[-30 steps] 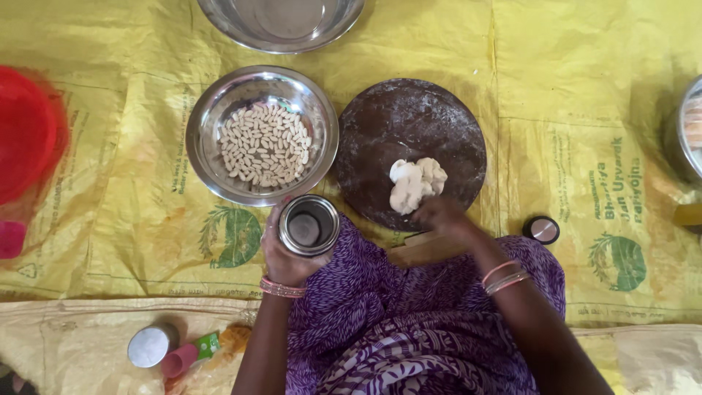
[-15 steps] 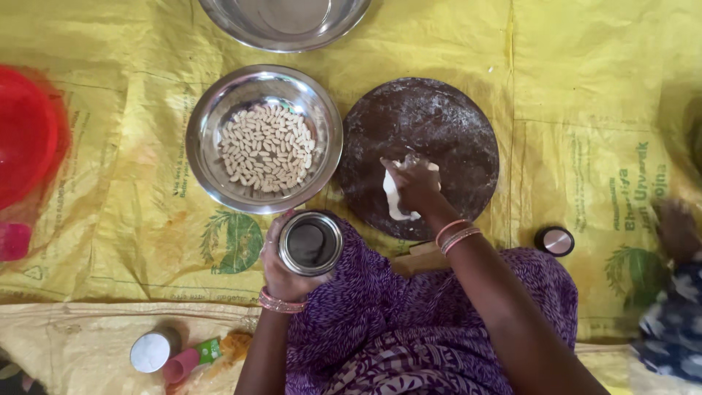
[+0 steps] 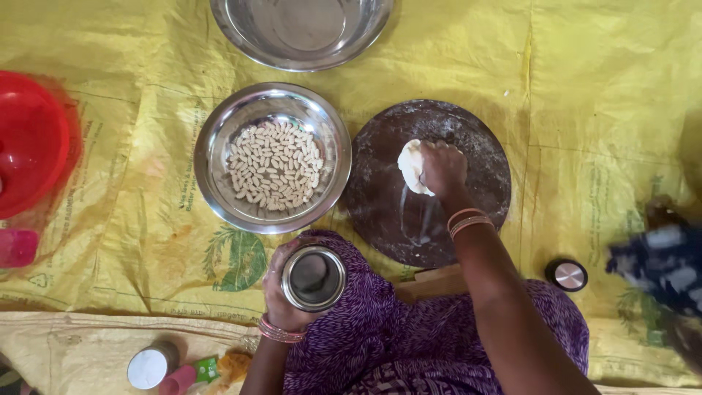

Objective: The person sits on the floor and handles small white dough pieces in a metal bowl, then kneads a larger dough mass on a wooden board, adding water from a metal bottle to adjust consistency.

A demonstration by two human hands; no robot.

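Your right hand [image 3: 442, 167] is closed, fingers curled down over a flattened lump of pale dough [image 3: 410, 165], pressing it against the round, dark wooden board [image 3: 380, 212]. The dough lies on the upper middle part of that board, showing at the left side of your knuckles; a faint floury smear runs below it towards the board's near edge. Two orange bangles sit on that wrist.

Your left hand [image 3: 287, 296] is wrapped around a small round steel cup [image 3: 314, 278], fingers clamped on its side, holding it upright above your purple patterned lap, just off the near edge of the yellow printed mat [image 3: 599, 95]. You look straight down into its open mouth; what is inside cannot be made out.

Just beyond the cup, left of the board and almost touching its rim, stands a wide steel bowl [image 3: 219, 146] holding a layer of small pale shaped dough pieces [image 3: 274, 165]. A second, empty steel bowl [image 3: 301, 29] sits at the mat's far edge, cut off by the frame. A red plastic basin [image 3: 29, 143] lies at the left edge, with a pink object below it. A small round steel lid [image 3: 567, 275] rests on the mat to the right of your right forearm. At the near left corner lie a white-capped jar [image 3: 149, 366] and some small colourful packets. A blurred figure in dark blue patterned cloth [image 3: 658, 267] is at the right edge.
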